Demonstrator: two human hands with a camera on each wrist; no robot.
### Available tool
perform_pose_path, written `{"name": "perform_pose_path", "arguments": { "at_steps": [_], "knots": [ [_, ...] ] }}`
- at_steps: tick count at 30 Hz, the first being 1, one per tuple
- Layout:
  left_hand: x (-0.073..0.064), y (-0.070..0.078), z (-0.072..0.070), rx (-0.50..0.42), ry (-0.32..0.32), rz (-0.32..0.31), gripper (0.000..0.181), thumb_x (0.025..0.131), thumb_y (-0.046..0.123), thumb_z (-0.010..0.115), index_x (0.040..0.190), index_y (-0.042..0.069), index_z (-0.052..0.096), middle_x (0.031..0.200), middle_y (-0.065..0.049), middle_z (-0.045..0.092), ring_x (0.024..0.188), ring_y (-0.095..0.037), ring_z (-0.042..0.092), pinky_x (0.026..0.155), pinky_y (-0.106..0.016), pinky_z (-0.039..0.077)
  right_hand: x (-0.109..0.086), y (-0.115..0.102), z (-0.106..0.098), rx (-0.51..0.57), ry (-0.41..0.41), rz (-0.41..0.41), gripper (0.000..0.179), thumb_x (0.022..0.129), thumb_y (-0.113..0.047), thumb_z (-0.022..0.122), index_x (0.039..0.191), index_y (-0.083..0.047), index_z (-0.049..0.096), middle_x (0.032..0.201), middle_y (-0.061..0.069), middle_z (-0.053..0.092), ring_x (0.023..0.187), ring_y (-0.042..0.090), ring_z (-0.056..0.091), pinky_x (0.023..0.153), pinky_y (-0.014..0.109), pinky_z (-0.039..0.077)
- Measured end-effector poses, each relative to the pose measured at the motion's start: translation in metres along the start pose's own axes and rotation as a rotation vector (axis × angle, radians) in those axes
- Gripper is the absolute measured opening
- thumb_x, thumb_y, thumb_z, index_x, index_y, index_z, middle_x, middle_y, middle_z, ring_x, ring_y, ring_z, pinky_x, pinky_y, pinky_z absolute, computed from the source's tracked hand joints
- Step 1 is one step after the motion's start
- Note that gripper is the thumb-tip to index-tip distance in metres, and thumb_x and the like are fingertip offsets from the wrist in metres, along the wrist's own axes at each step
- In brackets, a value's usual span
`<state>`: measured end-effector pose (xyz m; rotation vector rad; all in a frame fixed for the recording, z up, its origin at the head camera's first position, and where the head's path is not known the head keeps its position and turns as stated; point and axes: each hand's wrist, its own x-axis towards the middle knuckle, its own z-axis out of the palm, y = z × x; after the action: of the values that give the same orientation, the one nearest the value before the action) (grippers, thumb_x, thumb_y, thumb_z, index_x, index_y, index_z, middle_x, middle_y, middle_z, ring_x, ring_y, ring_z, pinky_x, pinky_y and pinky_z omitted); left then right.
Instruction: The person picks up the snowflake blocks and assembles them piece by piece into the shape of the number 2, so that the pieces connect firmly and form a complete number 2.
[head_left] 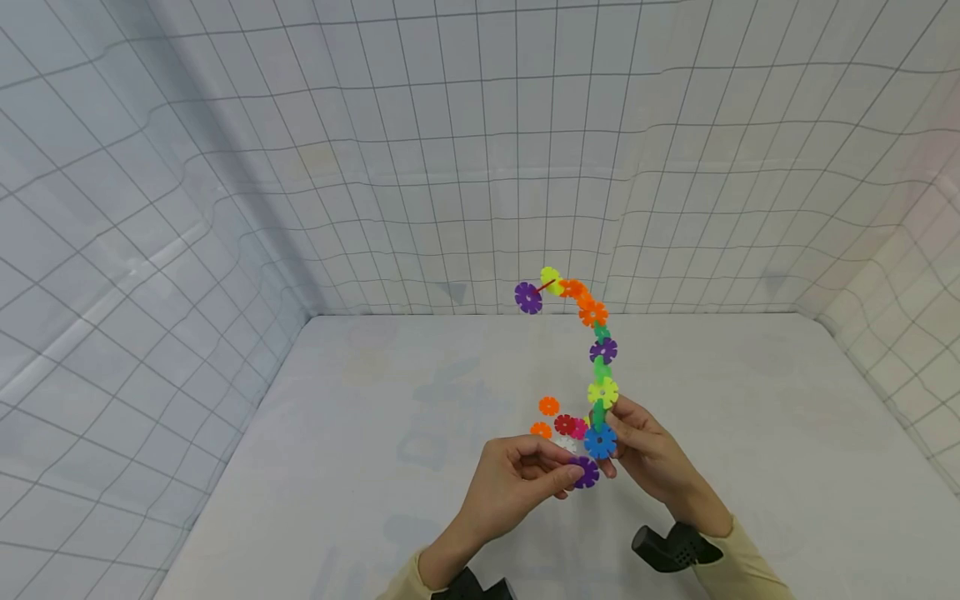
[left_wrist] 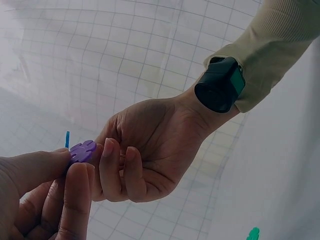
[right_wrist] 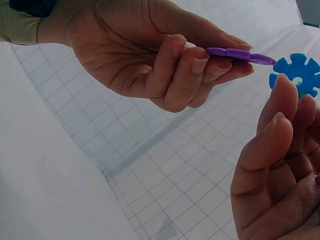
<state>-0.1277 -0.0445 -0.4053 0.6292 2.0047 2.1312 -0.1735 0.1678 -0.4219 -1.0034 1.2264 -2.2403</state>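
Head view: pale walls [head_left: 480,167] ruled with a dark grid rise before me, behind and beside a white table [head_left: 360,417]. Two pale yellow sleeves [head_left: 746,571] reach in from the near edge. Between the person's hands and the back wall runs a chain [head_left: 602,367] of notched plastic discs, linked edge to edge and curving leftward at its far end; its colours include purple, red, yellow, orange, green and blue.

The right hand [head_left: 654,460] pinches this chain near its close end, beside a blue disc [head_left: 592,447]. The left hand [head_left: 510,487] pinches a loose purple disc [head_left: 588,472] between thumb and fingers, its free edge right at the blue one; I cannot tell whether they touch. A black device [head_left: 675,547] sits on each wrist.

Smallest are the loose pieces beyond the left hand: two orange discs [head_left: 549,406], a red disc [head_left: 562,424], a pink disc [head_left: 579,428] and a white disc [head_left: 567,444], partly hidden.
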Motion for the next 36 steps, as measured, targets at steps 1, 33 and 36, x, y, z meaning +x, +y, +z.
{"name": "perform_pose_path", "arguments": {
  "at_steps": [1,33,36],
  "knots": [
    [0.0,0.0,0.0,0.001,0.0,0.001,0.014,0.085,0.005,0.071,0.096,-0.003,0.07,0.083,-0.014,0.07,0.065,-0.027,0.068,0.062,-0.034,0.056,0.0,0.0,0.0,0.001,-0.001,0.0,0.034,0.104,-0.003,0.024,0.125,-0.007,0.05,0.091,0.001,0.061,0.072,0.009,0.06,0.065,0.019,0.05],
    [0.006,-0.003,-0.003,0.034,0.152,0.08,0.008,0.084,-0.002,0.069,0.087,-0.009,0.066,0.076,-0.021,0.068,0.06,-0.029,0.067,0.058,-0.036,0.056,0.004,0.005,0.009,-0.611,0.279,-0.073,0.014,0.099,0.002,0.044,0.087,-0.004,0.05,0.068,0.009,0.05,0.057,0.023,0.054,0.052,0.029,0.049],
    [0.007,-0.013,-0.004,-0.005,0.163,0.067,0.011,0.085,0.001,0.07,0.088,-0.009,0.065,0.077,-0.021,0.067,0.062,-0.022,0.067,0.06,-0.037,0.056,0.005,0.008,0.012,-0.723,0.329,-0.114,0.018,0.096,0.006,0.047,0.083,-0.006,0.05,0.066,0.005,0.053,0.055,0.021,0.056,0.049,0.03,0.048]
  ]
}}
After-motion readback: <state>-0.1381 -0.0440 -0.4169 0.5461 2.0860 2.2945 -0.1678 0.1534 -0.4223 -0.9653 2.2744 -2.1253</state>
